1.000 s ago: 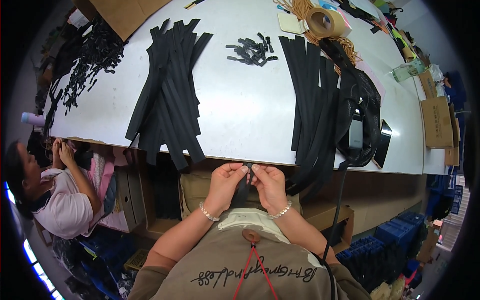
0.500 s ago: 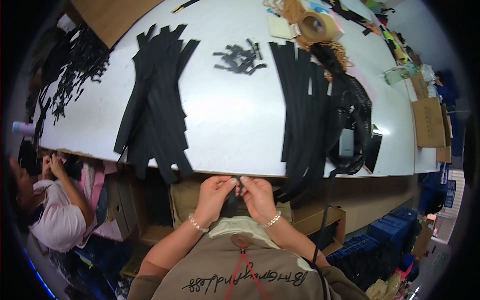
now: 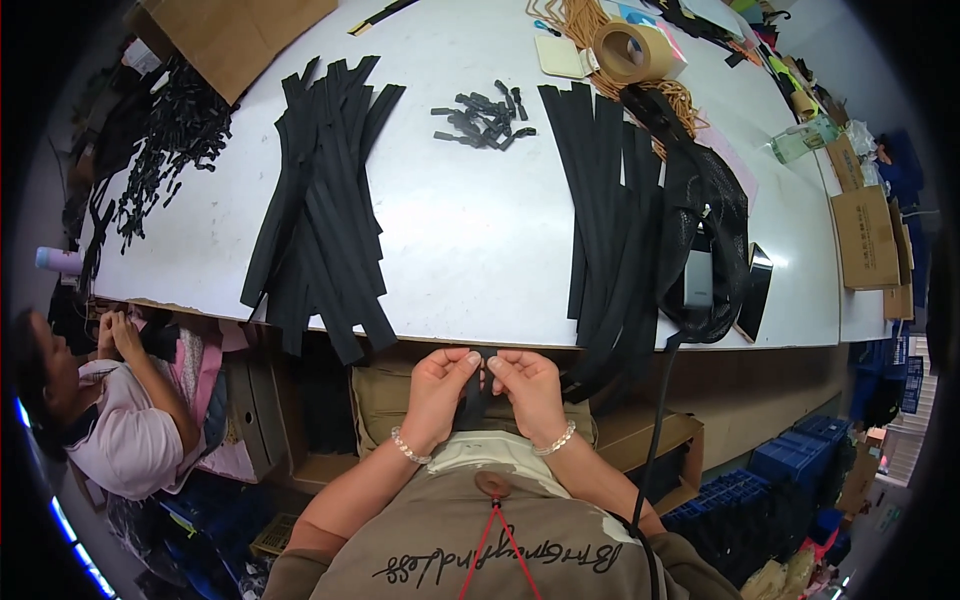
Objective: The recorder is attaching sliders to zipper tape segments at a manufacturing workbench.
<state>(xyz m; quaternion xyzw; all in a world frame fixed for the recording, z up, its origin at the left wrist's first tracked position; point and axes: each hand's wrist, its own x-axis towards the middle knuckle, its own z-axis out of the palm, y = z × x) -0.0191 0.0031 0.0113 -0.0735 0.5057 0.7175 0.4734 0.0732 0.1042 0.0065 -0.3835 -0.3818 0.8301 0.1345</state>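
In front of my body, below the table's near edge, my left hand (image 3: 440, 390) and my right hand (image 3: 530, 388) pinch a black zipper strip (image 3: 478, 400) between thumbs and fingers. The fingertips are close together at its upper end, and the rest hangs down between my wrists. Whether a small part sits between the fingertips is too fine to make out. On the table, a bundle of black strips (image 3: 325, 200) lies to the left and another bundle (image 3: 598, 200) to the right, its ends over the edge. Small dark pieces like zipper sliders (image 3: 482, 118) lie loosely piled between them.
Right of the strips are a black mesh bag (image 3: 705, 190) with a grey device (image 3: 697, 278), a phone (image 3: 755, 290), a tape roll (image 3: 632, 52) and a bottle (image 3: 803, 140). At left are a heap of black pulls (image 3: 185, 130), a cardboard box (image 3: 235, 40) and a seated person (image 3: 125, 420).
The view has shifted slightly, so the table things sit a little differently in the picture. Both hands keep their pinch on the strip, and their fingertips have changed position slightly.
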